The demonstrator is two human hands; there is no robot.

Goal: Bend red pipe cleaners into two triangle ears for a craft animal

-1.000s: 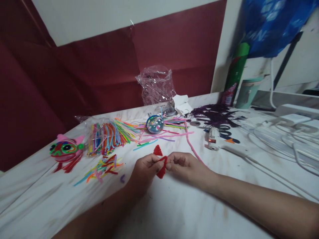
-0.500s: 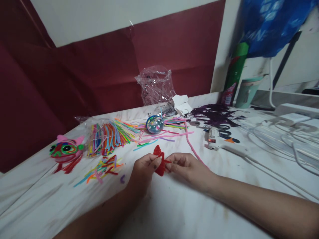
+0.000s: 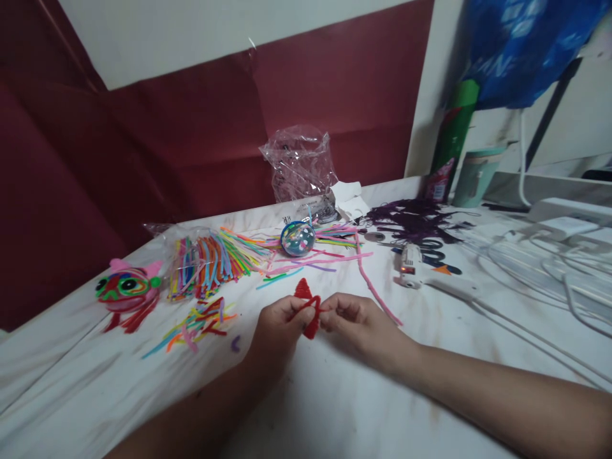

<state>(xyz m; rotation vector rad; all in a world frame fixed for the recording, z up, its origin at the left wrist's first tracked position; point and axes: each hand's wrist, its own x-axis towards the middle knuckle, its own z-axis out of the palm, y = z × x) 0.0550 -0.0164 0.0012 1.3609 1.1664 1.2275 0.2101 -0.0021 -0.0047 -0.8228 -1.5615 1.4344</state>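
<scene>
Head view: two bare hands at work above a pale marbled counter (image 3: pixel 377 408). The left hand (image 3: pixel 275 325) grips a folded piece of red pipe cleaner (image 3: pixel 312 328) between thumb and fingers; the right hand (image 3: pixel 356 319) has its fingertips drawn together at the right-hand edge of the same piece, their exact hold partly hidden. The red piece lies between the hands, near the middle of the counter, its pointed end directed away from the person. Left of the hands, a loose pile of colored scraps (image 3: pixel 201 324) lies in front of a bundle of pipe cleaners (image 3: pixel 205 264), with a pink-eared figure (image 3: pixel 127 288) farther left. Beyond the hands rests a clear ball (image 3: pixel 298 240); to the right, a white glue gun (image 3: pixel 410 264) lies beside scissors (image 3: pixel 433 253).
</scene>
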